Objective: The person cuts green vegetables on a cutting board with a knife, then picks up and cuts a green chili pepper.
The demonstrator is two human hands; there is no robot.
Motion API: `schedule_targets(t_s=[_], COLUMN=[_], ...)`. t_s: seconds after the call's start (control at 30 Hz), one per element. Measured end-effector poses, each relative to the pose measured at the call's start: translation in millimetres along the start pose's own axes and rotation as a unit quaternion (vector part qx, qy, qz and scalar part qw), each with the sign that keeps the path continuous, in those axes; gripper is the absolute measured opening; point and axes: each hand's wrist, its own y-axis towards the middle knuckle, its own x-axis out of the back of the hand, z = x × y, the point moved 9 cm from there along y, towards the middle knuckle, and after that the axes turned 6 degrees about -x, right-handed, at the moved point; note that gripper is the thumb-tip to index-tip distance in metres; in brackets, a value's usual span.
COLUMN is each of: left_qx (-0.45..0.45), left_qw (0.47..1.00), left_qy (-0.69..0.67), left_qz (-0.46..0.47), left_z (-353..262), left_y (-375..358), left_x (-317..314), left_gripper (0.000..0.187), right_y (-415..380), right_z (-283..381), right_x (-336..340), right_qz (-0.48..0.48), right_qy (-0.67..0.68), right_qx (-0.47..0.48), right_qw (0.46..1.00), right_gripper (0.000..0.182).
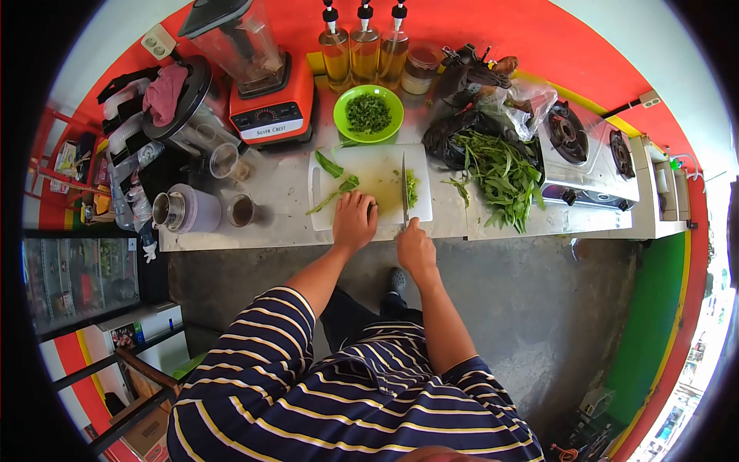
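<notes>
My right hand [416, 248] is wrapped round the handle of a kitchen knife [405, 189], its blade pointing away from me across the white cutting board [369, 162]. Finely cut greens [412, 189] lie along the right side of the blade. My left hand [355, 221] rests over the near edge of the board, left of the knife, with its fingers bent and close together. What is under its fingertips is hidden. Beside those fingertips lie long green leaves [336, 194], and another leaf piece [329, 164] is farther up the board.
Behind the board stands a green bowl [342, 122] of chopped greens. Leafy stems [504, 181] are heaped to the right, beside a gas stove [585, 162]. A red blender [273, 108], plastic cups [242, 209] and a grey-lilac container [196, 209] stand left. Pump bottles [365, 50] line the wall.
</notes>
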Motion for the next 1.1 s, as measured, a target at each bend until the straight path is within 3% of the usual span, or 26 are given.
schedule_targets(t_s=[0.17, 0.37, 0.6, 0.87, 1.1], left_qx=[-0.035, -0.04, -0.026, -0.036, -0.019], left_qw=[0.999, 0.999, 0.999, 0.999, 0.997], left_qy=[-0.012, -0.022, -0.013, -0.009, -0.037], left_qz=[0.014, 0.01, -0.03, -0.033, -0.062], left_z=[-9, -6, -5, -3, -5], left_y=[-3, 0, 0, -1, 1], left_x=[-1, -4, 3, 0, 8], left_gripper=[0.01, 0.011, 0.013, 0.014, 0.015], right_y=[-2, -12, -16, -7, -8], right_z=[20, 37, 38, 56, 48], right_x=[8, -12, -26, -7, -27], right_qz=[0.001, -0.019, -0.017, -0.071, -0.04], right_qy=[0.013, -0.077, -0.08, -0.161, -0.138], right_qx=[0.044, 0.095, 0.06, 0.129, 0.082], right_qw=[0.999, 0.992, 0.995, 0.976, 0.986], right_gripper=[0.026, 0.021, 0.017, 0.018, 0.021])
